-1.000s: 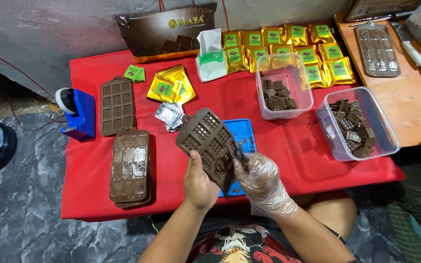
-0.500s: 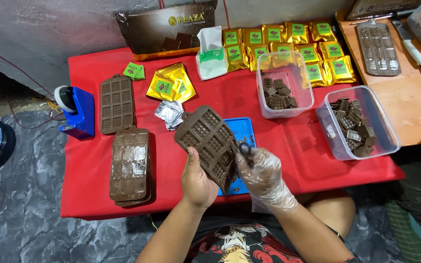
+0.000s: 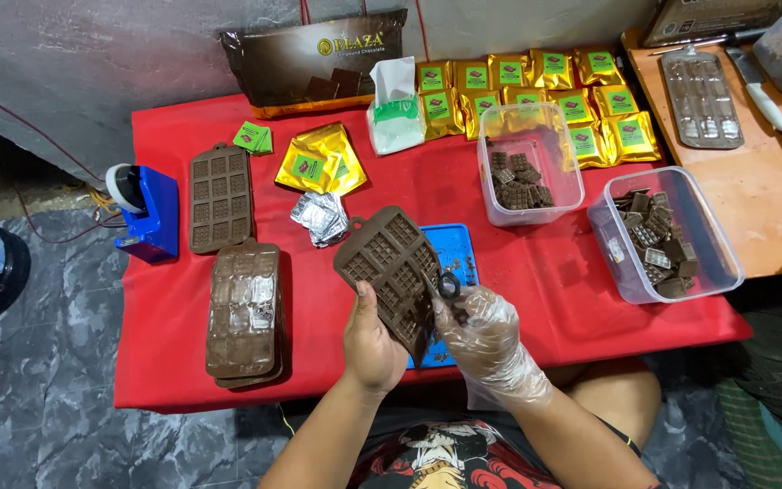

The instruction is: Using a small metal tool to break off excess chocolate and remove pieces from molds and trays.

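My left hand [image 3: 373, 346] grips a brown silicone chocolate mould [image 3: 389, 264] by its lower edge and holds it tilted above the red table [image 3: 536, 272]. My right hand [image 3: 489, 340], in a clear plastic glove, holds small black scissors [image 3: 445, 290] against the mould's right side. A blue tray [image 3: 457, 258] lies on the table under the mould.
Stacked brown moulds [image 3: 244, 308] and a single mould [image 3: 220, 196] lie at left beside a blue tape dispenser [image 3: 145, 210]. Two clear tubs [image 3: 529, 163] [image 3: 662, 234] hold chocolate pieces. Gold packets [image 3: 536, 91], foil wrappers [image 3: 320, 217] and a large brown bag [image 3: 319, 59] sit further back. A wooden table [image 3: 753, 172] stands at right.
The mould has stayed in my left hand with only a slight tilt; my gloved right hand has shifted a little along its right edge with the scissors.
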